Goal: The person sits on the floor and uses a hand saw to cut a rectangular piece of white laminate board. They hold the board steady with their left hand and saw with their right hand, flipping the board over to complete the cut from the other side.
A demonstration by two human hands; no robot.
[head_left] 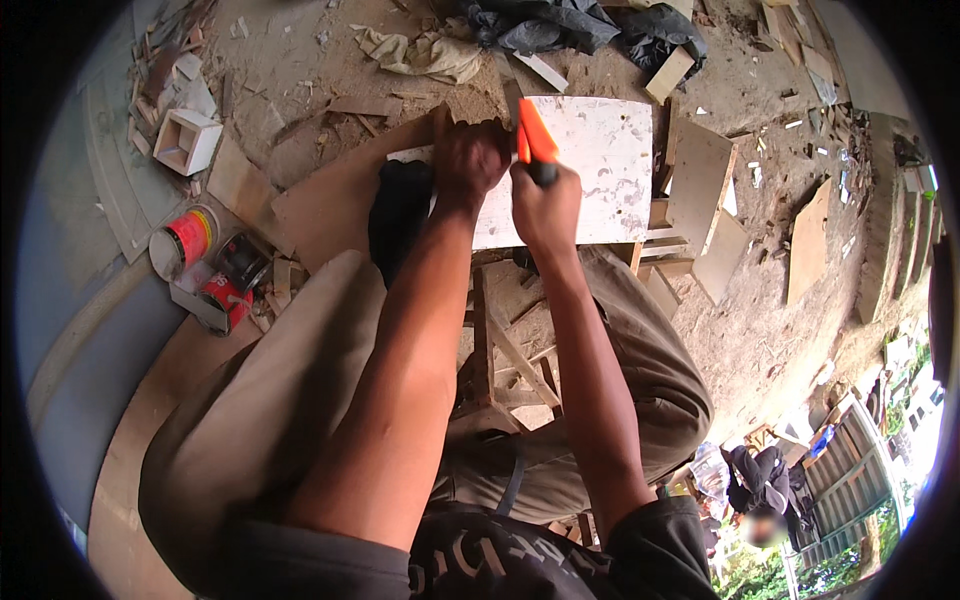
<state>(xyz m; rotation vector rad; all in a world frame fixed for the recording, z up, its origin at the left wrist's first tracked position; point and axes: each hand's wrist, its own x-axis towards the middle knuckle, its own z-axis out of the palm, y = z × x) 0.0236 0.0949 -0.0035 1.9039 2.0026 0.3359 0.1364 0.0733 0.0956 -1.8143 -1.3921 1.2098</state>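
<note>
In my right hand [548, 205] is the orange and black handle of a handsaw [537, 135]. Its narrow grey blade points away from me, seen nearly edge-on. Close by on the left, my left hand [470, 160] is closed at the end of a brown wooden board [350, 175], its fingertips in shadow. Beneath both hands lies a white, stained board [600, 185], resting on a wooden stand [485, 340] between my knees. A dark cloth [398, 212] hangs beside my left wrist.
Paint cans [187, 240] and a small open wooden box [187, 141] stand at the left. Plywood offcuts [700, 185] lean at the right. Dark plastic sheeting [555, 25] lies at the far side. Another person [762, 485] is at the lower right.
</note>
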